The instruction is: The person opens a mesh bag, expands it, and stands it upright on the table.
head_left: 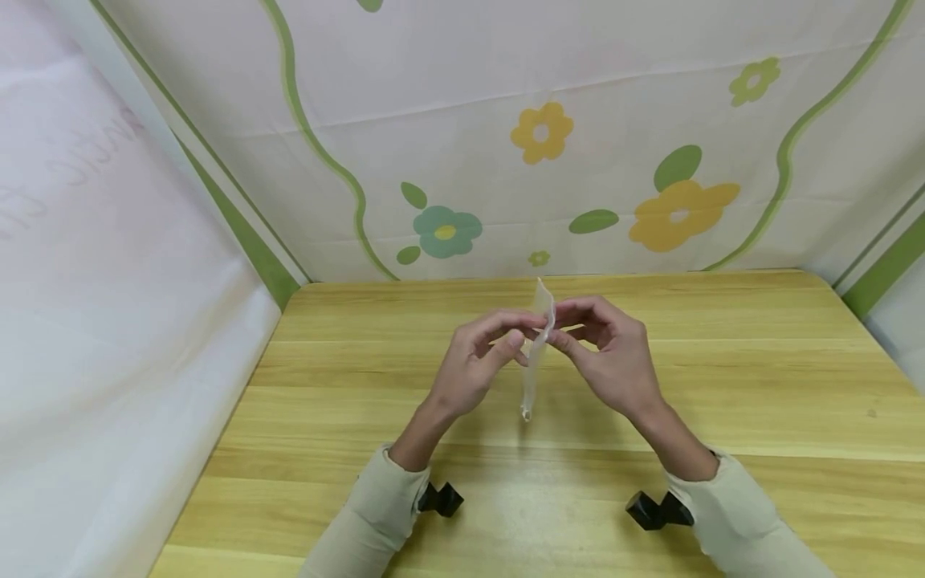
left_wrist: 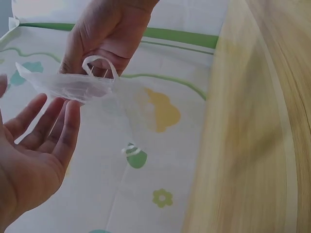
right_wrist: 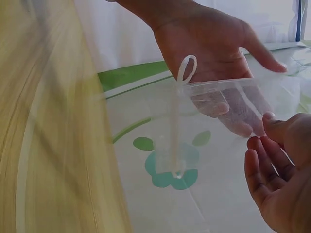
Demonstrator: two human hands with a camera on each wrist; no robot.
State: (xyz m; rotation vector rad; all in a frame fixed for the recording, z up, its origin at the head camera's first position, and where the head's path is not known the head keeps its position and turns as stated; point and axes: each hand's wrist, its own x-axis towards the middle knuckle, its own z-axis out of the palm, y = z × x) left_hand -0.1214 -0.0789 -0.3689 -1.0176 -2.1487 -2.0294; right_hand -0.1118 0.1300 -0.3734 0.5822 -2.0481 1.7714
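A thin, see-through whitish mesh piece, like a small pouch (head_left: 533,373), hangs upright between the two hands above the table. A white cord loop (right_wrist: 181,73) stands out at its upper corner in the right wrist view. A white strip runs down one edge below that loop. My right hand (head_left: 617,353) pinches the sheet between thumb and fingers. Against its other face rest the fingers of my left hand (head_left: 470,365), fairly straight, with the thumb held apart. Through the mesh, the right wrist view shows the left fingers; whether they are inside a fold I cannot tell.
The hands are over a light wooden table (head_left: 325,417). Behind it hangs a white cloth (head_left: 448,96) printed with flowers, and another white cloth (head_left: 130,321) drapes at the left. Black wrist mounts (head_left: 442,499) show beside the beige sleeves (head_left: 379,506).
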